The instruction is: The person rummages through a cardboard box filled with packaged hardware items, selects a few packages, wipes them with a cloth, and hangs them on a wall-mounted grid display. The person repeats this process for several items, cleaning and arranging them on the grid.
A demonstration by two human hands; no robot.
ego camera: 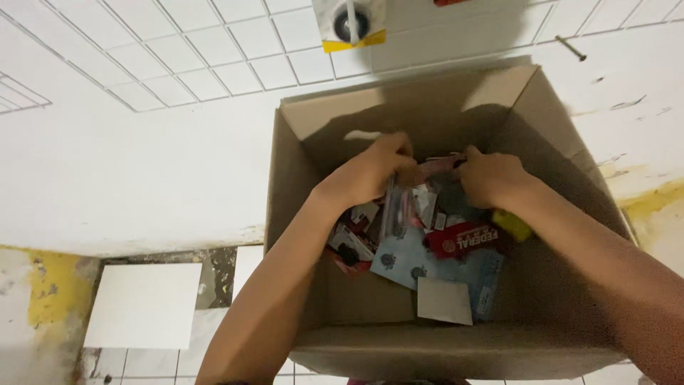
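Head view: left hand (pixel 370 171) and right hand (pixel 491 177), grips seemingly pinched on one clear packet (pixel 410 203) inside the cardboard box (pixel 442 349); pulling could tear it.

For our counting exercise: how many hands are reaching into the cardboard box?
2. The left hand and the right hand are both inside the cardboard box, gripping a clear plastic packet above the packaged items; none other shows.

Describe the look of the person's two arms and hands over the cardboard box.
Both forearms are bare: no sleeves reach into view. The left hand and right hand wear no gloves, and no watch, ring or bracelet shows. The image is too blurred to tell finer details such as the nails.
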